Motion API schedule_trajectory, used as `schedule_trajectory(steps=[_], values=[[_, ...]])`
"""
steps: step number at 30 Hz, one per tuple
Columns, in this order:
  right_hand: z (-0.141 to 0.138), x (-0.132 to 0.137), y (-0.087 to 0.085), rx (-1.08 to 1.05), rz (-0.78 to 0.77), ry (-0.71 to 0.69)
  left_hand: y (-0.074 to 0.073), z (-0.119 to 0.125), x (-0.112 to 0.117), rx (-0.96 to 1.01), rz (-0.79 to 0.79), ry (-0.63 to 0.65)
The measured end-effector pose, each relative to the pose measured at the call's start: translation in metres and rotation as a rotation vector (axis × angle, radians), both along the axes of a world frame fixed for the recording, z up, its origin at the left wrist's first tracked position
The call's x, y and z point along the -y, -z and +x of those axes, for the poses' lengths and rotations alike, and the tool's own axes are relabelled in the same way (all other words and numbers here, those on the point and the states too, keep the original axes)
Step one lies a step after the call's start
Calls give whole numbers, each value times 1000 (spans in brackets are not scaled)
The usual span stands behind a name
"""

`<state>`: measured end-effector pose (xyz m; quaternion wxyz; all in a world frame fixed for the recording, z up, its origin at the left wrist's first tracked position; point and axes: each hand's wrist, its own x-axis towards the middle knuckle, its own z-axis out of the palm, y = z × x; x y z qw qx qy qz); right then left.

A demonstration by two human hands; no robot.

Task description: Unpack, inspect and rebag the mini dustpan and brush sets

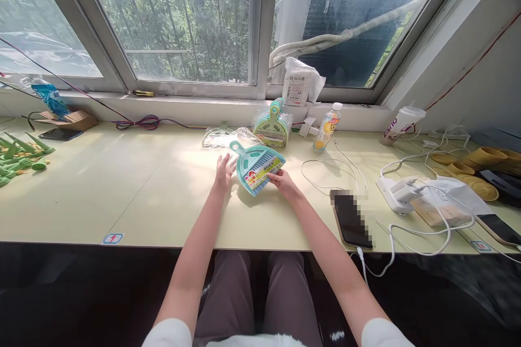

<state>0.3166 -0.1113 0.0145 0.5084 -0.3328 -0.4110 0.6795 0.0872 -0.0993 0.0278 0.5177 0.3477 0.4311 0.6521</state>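
A teal mini dustpan and brush set (260, 167) is raised a little over the table, tilted, its looped handle pointing up and to the left. A yellow printed label runs across its bristles. My right hand (285, 183) pinches the set at its lower right edge, by the label. On the other side, my left hand (223, 172) is open with fingers apart, close to the dustpan's left edge; whether it touches is hard to tell. Behind them, a green dustpan and brush set (272, 126) in clear wrapping leans at the sill, beside a crumpled clear plastic bag (228, 136).
A juice bottle (328, 127), a phone (352, 219) and a white power strip (396, 195) with loose cables lie to the right. A paper cup (402, 126) stands farther back. Green plastic pieces (20, 157) are heaped at far left.
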Motion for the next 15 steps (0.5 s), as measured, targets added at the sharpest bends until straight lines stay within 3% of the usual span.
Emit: schedule_trajectory(steps=[5,11,15], values=[[-1,3,-2,4,29,-13,4,-1,0,41,17,122],[1,-5,1,-99,27,176,-5,8,14,9,28,517],[7,-7,-2,-96,2,185,-3,18,13,13,35,538]])
